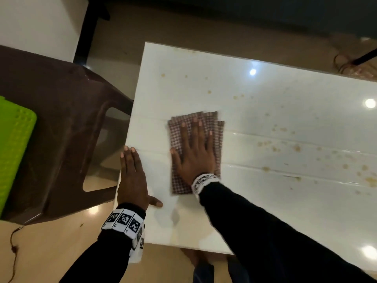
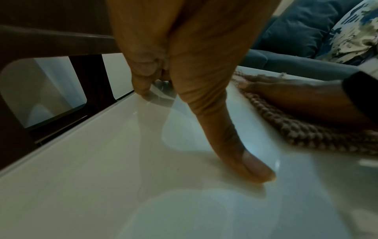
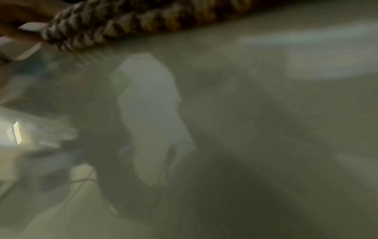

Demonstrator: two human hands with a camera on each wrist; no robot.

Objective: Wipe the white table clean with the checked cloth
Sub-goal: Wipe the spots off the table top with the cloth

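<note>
A folded brown-and-white checked cloth (image 1: 216, 127) lies flat on the glossy white table (image 1: 265, 111), near its left end. My right hand (image 1: 194, 148) presses down on the cloth with straight, spread fingers. My left hand (image 1: 131, 174) rests flat on the table's left edge, fingers straight and thumb out to the right. Brownish spots (image 1: 295, 148) dot the table to the right of the cloth and toward the far side. In the left wrist view my left hand (image 2: 204, 97) touches the table (image 2: 102, 177), with the cloth (image 2: 306, 132) and my right hand (image 2: 296, 97) beyond. The right wrist view is blurred; only a cloth edge (image 3: 122, 24) shows.
A brown plastic chair (image 1: 61, 129) stands close against the table's left edge, with a green board (image 1: 12, 139) lying on it. A cord (image 1: 14, 248) trails on the tan floor at lower left. A dark sofa with a patterned cushion (image 2: 351, 32) sits beyond the table.
</note>
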